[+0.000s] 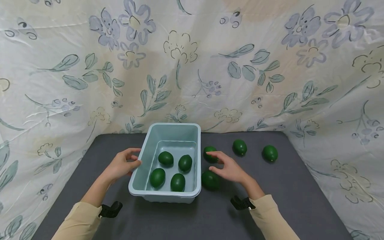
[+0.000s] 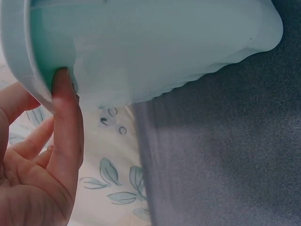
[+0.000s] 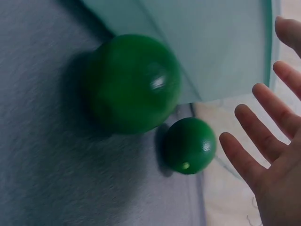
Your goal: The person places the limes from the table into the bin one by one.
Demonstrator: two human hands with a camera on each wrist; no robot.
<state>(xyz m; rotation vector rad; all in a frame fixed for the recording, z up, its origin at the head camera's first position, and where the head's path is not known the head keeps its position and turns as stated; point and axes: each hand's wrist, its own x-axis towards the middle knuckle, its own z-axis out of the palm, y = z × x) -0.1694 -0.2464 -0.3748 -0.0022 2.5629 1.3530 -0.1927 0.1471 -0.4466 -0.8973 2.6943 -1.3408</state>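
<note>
**Four limes in the tub, four outside it**

A person's left hand (image 1: pixel 122 165) rested against the left rim of a pale blue plastic tub (image 1: pixel 135 186), the thumb (image 2: pixel 66 117) pressed to the underside of the rim and the other fingers relaxed rather than wrapped round it. On the tub's right, the right hand (image 1: pixel 229 168) hovered with fingers spread and straight, holding nothing. Just below it, a lime (image 1: pixel 210 180) lay against the tub's right wall, nearest the person; the right wrist view showed it large and touching the tub. A second lime (image 1: pixel 209 153) sat farther along the same wall, under the fingertips (image 3: pixel 244 162), though contact could not be made out. Inside the tub lay four limes (image 1: pixel 171 170), loosely paired in two rows. Farther out to the tub's right stood a third loose lime (image 1: pixel 239 147) and, well apart from the tub, a fourth (image 1: pixel 270 153). All rested on a grey mat (image 1: pixel 300 193) backed by a flowered cloth (image 1: pixel 192 66). By this count the gathering looked about half done, four limes in and four left on the mat.
</note>
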